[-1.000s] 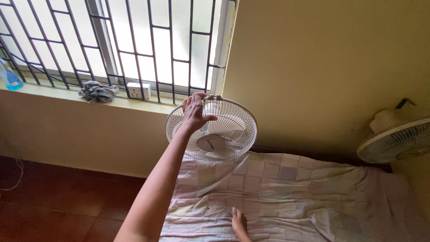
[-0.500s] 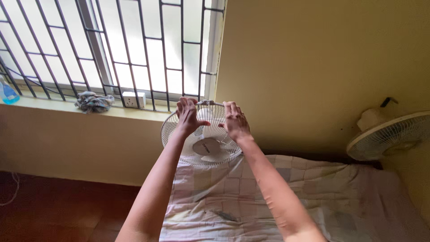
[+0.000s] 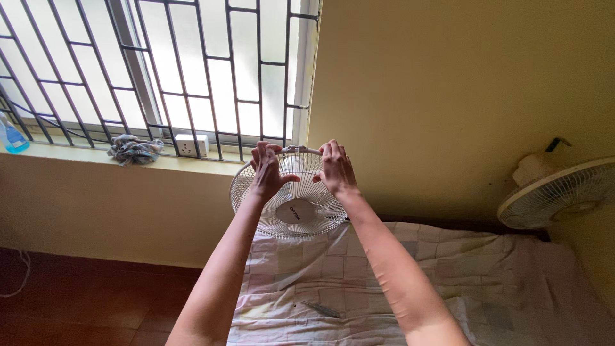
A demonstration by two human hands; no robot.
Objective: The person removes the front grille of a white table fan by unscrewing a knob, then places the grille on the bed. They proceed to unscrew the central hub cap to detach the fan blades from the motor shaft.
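Reaching up from the bottom edge of the frame, two bare forearms run toward the middle, where both hands meet on a white wire fan guard (image 3: 289, 211). Nearest, under the arms, a patchwork bed sheet (image 3: 448, 282) in pale pink and grey squares covers the lower right of the frame, with a small dark tool (image 3: 322, 309), too small to tell what kind, lying on it at lower centre. Dark reddish floor (image 3: 83, 301) fills the lower left.

The left hand (image 3: 266, 172) grips the upper left part of the guard's rim, fingers curled over the top wire and thumb spread to the right across the grille. The right hand (image 3: 335, 169) is clamped on the upper right part of the rim in the same way, fingers bent over the top, thumb pointing left. Between the two hands, at the very top of the rim, sits a small metal clip (image 3: 296, 149). The guard stands tilted at the centre of the frame, its lower edge touching the sheet, a round white cap in its middle.

At the right edge, a second white fan (image 3: 557, 192) sits beside the yellow wall (image 3: 435, 96). Farther back, along the left, a windowsill (image 3: 77, 157) carries a crumpled rag (image 3: 133, 148), a white socket box (image 3: 190, 145) and a blue bottle (image 3: 11, 136) at the far left edge. Above it, a barred window (image 3: 192, 70) fills the upper left.
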